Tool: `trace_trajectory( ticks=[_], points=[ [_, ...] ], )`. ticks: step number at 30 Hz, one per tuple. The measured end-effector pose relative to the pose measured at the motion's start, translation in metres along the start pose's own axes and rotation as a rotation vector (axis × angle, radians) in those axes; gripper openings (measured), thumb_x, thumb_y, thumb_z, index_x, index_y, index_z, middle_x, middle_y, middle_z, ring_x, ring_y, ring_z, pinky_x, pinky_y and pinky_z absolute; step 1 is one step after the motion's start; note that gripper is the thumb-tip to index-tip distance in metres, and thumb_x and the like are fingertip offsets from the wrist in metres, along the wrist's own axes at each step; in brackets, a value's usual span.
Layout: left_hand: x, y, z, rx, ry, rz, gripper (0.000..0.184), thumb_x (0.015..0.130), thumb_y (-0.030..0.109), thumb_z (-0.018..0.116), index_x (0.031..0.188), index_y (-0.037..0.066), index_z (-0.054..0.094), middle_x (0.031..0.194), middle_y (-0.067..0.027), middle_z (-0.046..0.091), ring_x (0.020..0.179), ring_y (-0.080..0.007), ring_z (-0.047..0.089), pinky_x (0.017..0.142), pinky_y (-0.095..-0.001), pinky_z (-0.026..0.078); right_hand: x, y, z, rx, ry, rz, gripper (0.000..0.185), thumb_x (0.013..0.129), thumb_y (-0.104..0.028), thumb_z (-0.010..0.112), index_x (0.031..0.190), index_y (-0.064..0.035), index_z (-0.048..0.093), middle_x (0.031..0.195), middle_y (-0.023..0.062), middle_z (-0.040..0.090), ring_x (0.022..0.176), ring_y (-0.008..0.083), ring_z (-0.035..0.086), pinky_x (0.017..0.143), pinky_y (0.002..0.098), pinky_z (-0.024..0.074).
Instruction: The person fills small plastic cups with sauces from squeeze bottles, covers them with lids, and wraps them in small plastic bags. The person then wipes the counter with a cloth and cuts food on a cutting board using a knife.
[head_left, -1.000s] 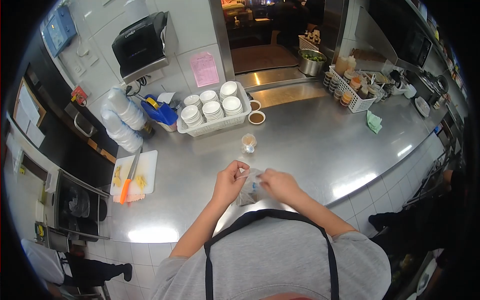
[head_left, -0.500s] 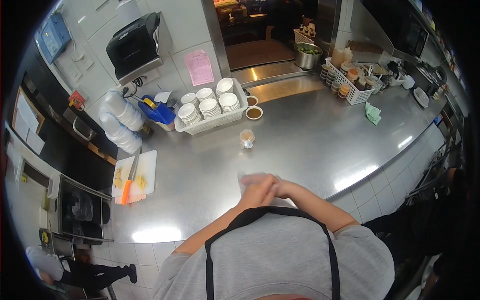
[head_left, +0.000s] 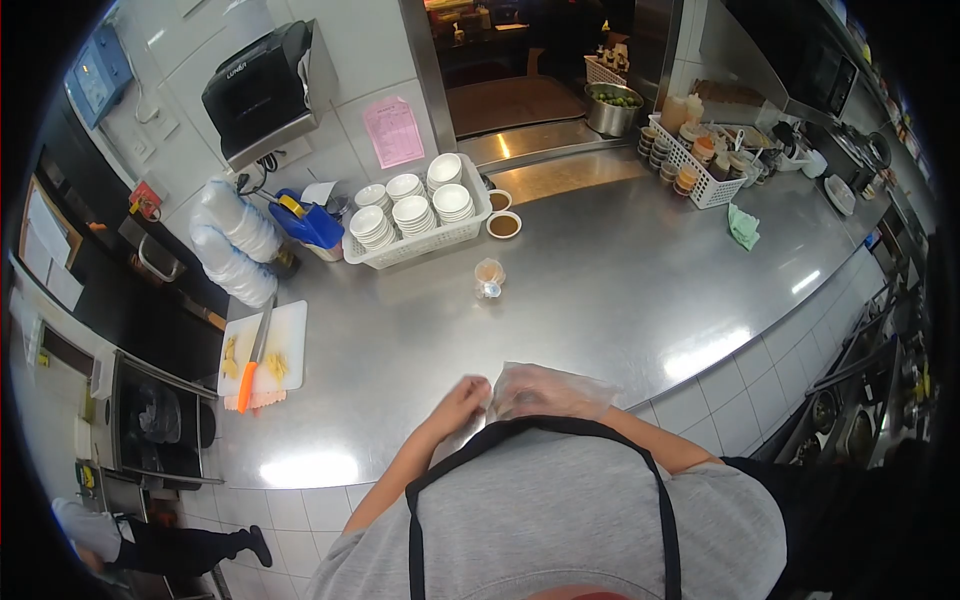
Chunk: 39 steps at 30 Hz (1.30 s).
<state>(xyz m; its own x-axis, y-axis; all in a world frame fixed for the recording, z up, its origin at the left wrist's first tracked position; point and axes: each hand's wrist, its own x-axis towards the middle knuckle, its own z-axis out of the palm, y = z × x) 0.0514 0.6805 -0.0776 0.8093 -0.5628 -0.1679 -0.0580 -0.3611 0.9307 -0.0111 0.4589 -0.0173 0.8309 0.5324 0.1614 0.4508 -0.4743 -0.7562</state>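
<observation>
My left hand (head_left: 461, 404) is bare and closed in front of my chest, over the near edge of the steel counter. Clear plastic, which looks like a disposable glove (head_left: 458, 440), hangs from its fingers. Close beside it, my right hand (head_left: 548, 392) is inside a loose clear plastic glove (head_left: 590, 388) that reaches past the wrist. The shape of the right fingers is blurred by the plastic. Farther up the counter stands a small clear container with tan contents (head_left: 489, 272), with a crumpled clear wrap (head_left: 488, 291) against it. Neither hand touches these.
A white basket (head_left: 420, 244) with stacked small dishes stands at the back, beside two bowls of brown sauce (head_left: 504, 225). At left lies a cutting board (head_left: 293, 350) with an orange-handled knife (head_left: 247, 385). A green cloth (head_left: 743, 227) and sauce basket (head_left: 715, 192) are at right. Another person (head_left: 170, 540) is lower left.
My hands were together, blurred, with plastic between them. Now they are slightly apart: the right is covered by the clear glove, and the left has shifted left and down.
</observation>
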Motion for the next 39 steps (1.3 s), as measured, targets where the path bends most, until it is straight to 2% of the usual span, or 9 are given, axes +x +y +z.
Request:
trace_trajectory(
  ticks=[2, 7, 9, 11, 19, 31, 33, 35, 39],
  points=[
    [-0.018, 0.017, 0.005, -0.271, -0.274, -0.129, 0.051, 0.088, 0.037, 0.056, 0.125, 0.005, 0.041, 0.104, -0.0089, 0.056, 0.094, -0.0146, 0.053, 0.081, -0.0292, 0.044, -0.001, -0.006, -0.003, 0.145, 0.095, 0.101, 0.026, 0.078, -0.025, 0.063, 0.096, -0.0067, 0.063, 0.103, 0.0116, 0.058, 0.098, 0.0279, 0.054, 0.086, 0.0367, 0.0428],
    [-0.020, 0.034, 0.024, -0.297, -0.169, 0.036, 0.049, 0.089, 0.034, 0.057, 0.122, 0.003, 0.041, 0.102, -0.0061, 0.055, 0.095, -0.0136, 0.054, 0.078, -0.0265, 0.046, 0.006, -0.017, -0.011, 0.145, 0.003, 0.253, 0.039, 0.079, -0.028, 0.066, 0.112, -0.0080, 0.056, 0.112, 0.0141, 0.054, 0.107, 0.0283, 0.050, 0.093, 0.0375, 0.0398],
    [-0.013, 0.028, 0.025, -0.533, -0.136, -0.134, 0.041, 0.089, 0.029, 0.057, 0.118, 0.003, 0.045, 0.101, -0.0057, 0.057, 0.089, -0.0118, 0.056, 0.071, -0.0235, 0.049, 0.004, -0.003, -0.004, 0.141, 0.040, 0.275, 0.045, 0.079, -0.029, 0.067, 0.116, -0.0068, 0.053, 0.112, 0.0137, 0.054, 0.106, 0.0274, 0.051, 0.092, 0.0368, 0.0400],
    [-0.013, 0.031, 0.026, -0.585, -0.056, -0.178, 0.034, 0.090, 0.027, 0.057, 0.113, 0.004, 0.048, 0.096, -0.0038, 0.058, 0.083, -0.0095, 0.055, 0.069, -0.0222, 0.046, -0.001, 0.017, 0.013, 0.589, 0.232, 0.366, 0.052, 0.081, -0.031, 0.064, 0.121, -0.0020, 0.047, 0.111, 0.0129, 0.054, 0.105, 0.0235, 0.051, 0.090, 0.0351, 0.0408],
    [-0.010, 0.021, 0.025, -0.481, 0.050, -0.203, 0.036, 0.090, 0.025, 0.056, 0.116, 0.001, 0.049, 0.097, -0.0067, 0.058, 0.079, -0.0114, 0.060, 0.057, -0.0218, 0.054, -0.006, 0.022, 0.013, 0.486, 0.256, 0.379, 0.044, 0.084, -0.026, 0.060, 0.118, -0.0011, 0.047, 0.111, 0.0118, 0.054, 0.103, 0.0203, 0.052, 0.091, 0.0332, 0.0416],
    [-0.007, 0.008, 0.027, -0.512, -0.066, -0.250, 0.036, 0.090, 0.023, 0.056, 0.121, 0.005, 0.052, 0.107, -0.0102, 0.056, 0.092, -0.0195, 0.060, 0.074, -0.0275, 0.054, 0.004, 0.000, 0.003, -0.029, 0.201, 0.223, 0.028, 0.082, -0.035, 0.054, 0.096, -0.0124, 0.064, 0.101, 0.0118, 0.059, 0.104, 0.0279, 0.052, 0.087, 0.0360, 0.0437],
    [-0.001, -0.015, 0.027, 0.273, 0.090, 0.232, 0.042, 0.086, 0.026, 0.060, 0.124, 0.008, 0.052, 0.109, -0.0137, 0.053, 0.098, -0.0249, 0.056, 0.082, -0.0324, 0.049, 0.006, -0.002, 0.005, -0.005, 0.202, 0.291, 0.028, 0.080, -0.033, 0.057, 0.098, -0.0122, 0.063, 0.100, 0.0106, 0.060, 0.104, 0.0269, 0.053, 0.085, 0.0356, 0.0447],
    [-0.009, 0.024, 0.024, 0.286, 0.212, 0.286, 0.044, 0.084, 0.027, 0.062, 0.123, 0.009, 0.052, 0.110, -0.0149, 0.052, 0.099, -0.0272, 0.054, 0.082, -0.0345, 0.047, 0.010, -0.001, 0.008, 0.142, 0.215, 0.562, 0.032, 0.076, -0.029, 0.061, 0.102, -0.0102, 0.059, 0.101, 0.0097, 0.060, 0.100, 0.0270, 0.054, 0.081, 0.0353, 0.0462],
    [-0.017, 0.093, 0.023, 0.366, 0.128, 0.599, 0.038, 0.081, 0.025, 0.063, 0.115, 0.010, 0.057, 0.110, -0.0137, 0.051, 0.096, -0.0278, 0.053, 0.079, -0.0364, 0.046, 0.016, 0.004, 0.008, 0.176, 0.195, 0.397, 0.036, 0.074, -0.026, 0.064, 0.103, -0.0071, 0.056, 0.102, 0.0104, 0.059, 0.099, 0.0273, 0.055, 0.081, 0.0346, 0.0462]
  ],
)
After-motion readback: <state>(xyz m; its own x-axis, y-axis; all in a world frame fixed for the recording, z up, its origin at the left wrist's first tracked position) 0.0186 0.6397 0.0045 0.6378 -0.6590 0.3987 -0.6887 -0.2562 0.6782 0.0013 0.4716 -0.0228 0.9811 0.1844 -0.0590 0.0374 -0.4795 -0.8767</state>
